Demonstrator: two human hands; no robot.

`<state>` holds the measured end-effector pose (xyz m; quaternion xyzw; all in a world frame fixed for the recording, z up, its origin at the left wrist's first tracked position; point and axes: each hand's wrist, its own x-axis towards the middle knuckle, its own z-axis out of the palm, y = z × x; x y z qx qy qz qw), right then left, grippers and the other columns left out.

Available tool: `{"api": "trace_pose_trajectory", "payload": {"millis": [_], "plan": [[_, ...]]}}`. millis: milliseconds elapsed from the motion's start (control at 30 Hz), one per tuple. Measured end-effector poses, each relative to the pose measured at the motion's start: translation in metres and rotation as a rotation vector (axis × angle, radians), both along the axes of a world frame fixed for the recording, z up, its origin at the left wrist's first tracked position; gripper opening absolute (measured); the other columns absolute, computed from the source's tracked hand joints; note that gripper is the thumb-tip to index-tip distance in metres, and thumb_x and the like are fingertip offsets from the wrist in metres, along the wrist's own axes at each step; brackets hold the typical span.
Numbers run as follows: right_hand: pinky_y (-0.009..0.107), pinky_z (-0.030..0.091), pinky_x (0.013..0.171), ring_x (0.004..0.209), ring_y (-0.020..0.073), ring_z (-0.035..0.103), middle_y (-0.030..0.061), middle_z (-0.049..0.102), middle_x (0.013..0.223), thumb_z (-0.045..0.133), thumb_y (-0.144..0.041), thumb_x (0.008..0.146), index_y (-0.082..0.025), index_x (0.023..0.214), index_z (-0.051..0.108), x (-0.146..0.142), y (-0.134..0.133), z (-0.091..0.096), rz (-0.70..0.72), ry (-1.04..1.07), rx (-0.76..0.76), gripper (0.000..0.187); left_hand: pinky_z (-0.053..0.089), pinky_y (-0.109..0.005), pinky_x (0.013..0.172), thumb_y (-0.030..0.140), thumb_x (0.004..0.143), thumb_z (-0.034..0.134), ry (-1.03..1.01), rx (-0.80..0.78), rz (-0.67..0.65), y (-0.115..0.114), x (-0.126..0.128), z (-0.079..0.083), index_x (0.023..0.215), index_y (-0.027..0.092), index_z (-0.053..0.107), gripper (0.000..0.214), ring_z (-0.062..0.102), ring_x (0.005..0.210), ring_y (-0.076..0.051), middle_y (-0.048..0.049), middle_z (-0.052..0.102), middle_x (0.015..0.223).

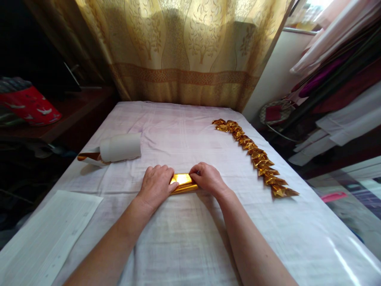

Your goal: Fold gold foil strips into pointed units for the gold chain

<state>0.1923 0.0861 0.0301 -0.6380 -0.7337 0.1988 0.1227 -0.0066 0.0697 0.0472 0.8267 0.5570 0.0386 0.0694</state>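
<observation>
the gold foil [183, 181], folded into a narrow strip, lies near the middle of a pale cloth [178, 242], between the person's two hands. the left hand [155, 184] is on the left end of the strip, fingers clamped on it, with the thumb on top of the shiny face; what the fingertips do underneath is hidden. the right hand [206, 177] has its thumb and forefinger together, pinching the strip at its right end, the other fingers curled in. both forearms come in from the bottom edge.

to the right, well apart from the hands, a long row of folded gold pieces [252, 152] runs slantwise along the cloth, each close against the next. to the left a white roll [122, 147] lies on its side, its loose end showing a gold inner face. nearer the person on that side lies a white sheet [44, 238], flat on the cloth.

beyond the far edge hangs a gold curtain [178, 47] patterned with trees. a red container [31, 106] sits on a brown table [93, 101] at the left, and clothes [348, 109] hang at the right.
</observation>
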Motion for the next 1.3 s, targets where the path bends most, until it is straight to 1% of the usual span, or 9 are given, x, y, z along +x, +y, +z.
{"api": "trace_pose_trajectory", "payload": {"millis": [167,233,367,500,667,800,1067,1167,1300], "plan": [[0.024,0.041,0.075,0.082,0.0149,0.063,0.0039,0.071,0.1,0.057,-0.021,0.089,-0.023,0.099,0.075,-0.016,-0.005,0.008,0.002,0.013,0.092,0.021,0.038,-0.038,0.079,0.041,0.086,0.067,0.045,0.01,-0.007,0.0,0.001,-0.001,0.093,0.021,0.066,0.022,0.061,0.096,-0.027,-0.0083,0.07,0.099],[0.024,0.041,0.076,0.086,0.0156,0.064,0.0035,0.072,0.099,0.057,-0.018,0.089,-0.023,0.101,0.074,-0.024,-0.007,0.008,0.059,0.021,0.071,0.021,0.038,-0.038,0.079,0.04,0.086,0.065,0.049,0.009,-0.008,0.0,0.002,0.0,0.093,0.021,0.067,0.021,0.062,0.096,-0.028,-0.0086,0.07,0.099],[0.024,0.041,0.074,0.086,0.0167,0.064,0.0037,0.073,0.094,0.06,-0.018,0.087,-0.022,0.093,0.075,-0.032,-0.009,0.001,0.128,0.004,0.0,0.016,0.039,-0.038,0.079,0.039,0.087,0.064,0.044,-0.001,0.006,-0.001,0.003,0.003,0.093,0.021,0.067,0.02,0.062,0.097,-0.027,-0.0089,0.07,0.098],[0.023,0.041,0.073,0.083,0.0153,0.062,0.0031,0.071,0.092,0.066,-0.016,0.082,-0.021,0.09,0.074,-0.028,-0.009,-0.001,0.163,0.048,-0.027,0.013,0.038,-0.038,0.082,0.039,0.087,0.065,0.056,-0.022,-0.023,-0.003,0.001,0.006,0.097,0.021,0.066,0.021,0.061,0.1,-0.027,-0.0089,0.07,0.103],[0.023,0.04,0.069,0.076,0.0137,0.059,0.0038,0.067,0.091,0.069,-0.017,0.08,-0.018,0.091,0.072,-0.025,-0.012,0.005,0.203,0.076,-0.048,0.012,0.037,-0.041,0.084,0.041,0.088,0.063,0.081,-0.044,-0.055,-0.004,-0.003,0.005,0.103,0.019,0.064,0.026,0.06,0.104,-0.029,-0.0093,0.068,0.107],[0.023,0.038,0.067,0.074,0.0136,0.056,0.0032,0.065,0.09,0.071,-0.021,0.079,-0.018,0.092,0.071,-0.025,-0.015,0.007,0.223,0.054,-0.056,0.013,0.037,-0.042,0.085,0.042,0.089,0.063,0.081,-0.061,-0.068,-0.004,-0.003,0.007,0.105,0.018,0.063,0.029,0.059,0.105,-0.03,-0.0099,0.068,0.109],[0.023,0.038,0.068,0.076,0.0137,0.056,0.0036,0.063,0.092,0.067,-0.026,0.086,-0.018,0.096,0.07,-0.023,-0.025,0.01,0.236,0.017,-0.013,0.013,0.037,-0.04,0.086,0.043,0.087,0.066,0.059,-0.112,-0.066,-0.004,-0.005,0.012,0.105,0.019,0.064,0.03,0.059,0.106,-0.03,-0.0098,0.067,0.109],[0.025,0.038,0.07,0.081,0.0155,0.058,0.0044,0.064,0.095,0.069,-0.029,0.085,-0.02,0.1,0.071,-0.016,-0.03,0.009,0.233,-0.035,0.022,0.017,0.036,-0.041,0.086,0.042,0.086,0.068,0.068,-0.118,-0.061,-0.004,-0.004,0.011,0.106,0.02,0.062,0.03,0.058,0.107,-0.03,-0.0094,0.066,0.111],[0.026,0.041,0.075,0.086,0.0171,0.059,0.005,0.065,0.098,0.073,-0.029,0.084,-0.021,0.101,0.072,-0.002,-0.035,0.002,0.214,-0.034,0.061,0.018,0.036,-0.041,0.087,0.042,0.087,0.067,0.092,-0.119,-0.06,-0.004,-0.003,0.01,0.106,0.02,0.061,0.03,0.057,0.107,-0.029,-0.0086,0.066,0.113]]}}
